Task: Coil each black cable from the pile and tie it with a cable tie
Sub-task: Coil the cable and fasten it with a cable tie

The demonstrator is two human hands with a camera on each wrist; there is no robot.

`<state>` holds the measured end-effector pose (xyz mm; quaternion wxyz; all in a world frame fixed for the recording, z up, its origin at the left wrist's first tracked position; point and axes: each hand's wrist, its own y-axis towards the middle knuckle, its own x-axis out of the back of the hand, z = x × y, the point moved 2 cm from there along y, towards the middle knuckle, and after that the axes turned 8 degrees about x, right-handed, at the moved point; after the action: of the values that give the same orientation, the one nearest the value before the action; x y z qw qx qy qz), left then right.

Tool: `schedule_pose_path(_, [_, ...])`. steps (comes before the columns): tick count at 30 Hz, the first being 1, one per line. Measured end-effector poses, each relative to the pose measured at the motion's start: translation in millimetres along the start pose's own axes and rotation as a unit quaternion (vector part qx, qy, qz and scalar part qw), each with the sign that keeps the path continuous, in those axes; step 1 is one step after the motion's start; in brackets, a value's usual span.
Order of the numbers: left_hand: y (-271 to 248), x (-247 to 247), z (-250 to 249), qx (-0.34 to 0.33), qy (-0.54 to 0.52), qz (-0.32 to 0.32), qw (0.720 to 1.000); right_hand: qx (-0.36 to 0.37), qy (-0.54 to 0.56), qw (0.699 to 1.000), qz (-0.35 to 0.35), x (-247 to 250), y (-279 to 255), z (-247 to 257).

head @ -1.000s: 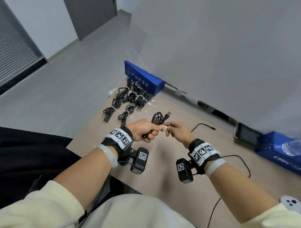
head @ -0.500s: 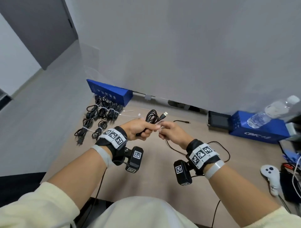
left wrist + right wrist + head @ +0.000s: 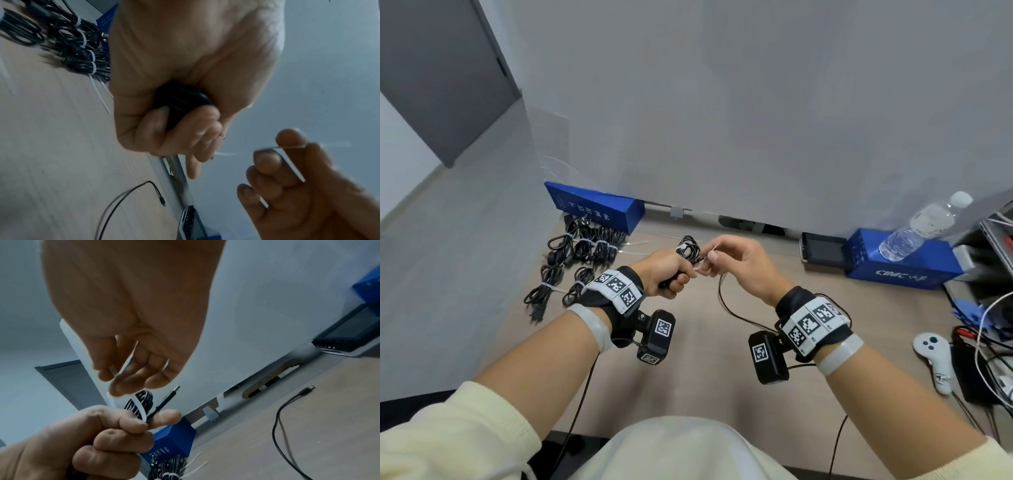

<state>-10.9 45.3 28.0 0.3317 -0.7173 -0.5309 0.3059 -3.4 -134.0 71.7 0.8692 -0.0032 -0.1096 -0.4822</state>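
Observation:
My left hand (image 3: 671, 274) grips a coiled black cable (image 3: 689, 247) above the table; its loops and USB plug (image 3: 171, 395) stick out past the fist. A white cable tie (image 3: 138, 408) wraps over the coil. My right hand (image 3: 736, 263) pinches the tie's free end (image 3: 115, 371) between thumb and fingertips just right of the coil. In the left wrist view the cable (image 3: 180, 100) sits deep in the fist and the tie (image 3: 292, 162) runs across the right hand's fingers. Several tied black coils (image 3: 582, 246) lie at the far left of the table.
A blue box (image 3: 595, 205) stands behind the tied coils. A loose thin black cable (image 3: 726, 301) trails on the table under my right hand. A small screen (image 3: 822, 248), a second blue box (image 3: 900, 263) with a water bottle (image 3: 924, 226) and a white controller (image 3: 935, 356) sit right.
The head view swung right, bringing in the bottle and controller. My right hand rose and drew the tie end up and to the right of the coil. The left hand kept its grip.

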Motion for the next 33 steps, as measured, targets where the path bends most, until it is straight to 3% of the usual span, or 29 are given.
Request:
schedule_pose_path(4, [-7,-2,0,0.008,0.031,0.027,0.999,0.038,-0.076,0.996,0.004,-6,4,0])
schedule_pose_path(11, [-17,-2,6,0.025,0.068,0.035,0.997,0.008,-0.047,0.997,0.067,-20,1,7])
schedule_pose_path(33, [-25,-5,22,0.038,0.122,0.057,0.99,-0.008,-0.068,0.993,0.097,-32,-5,11])
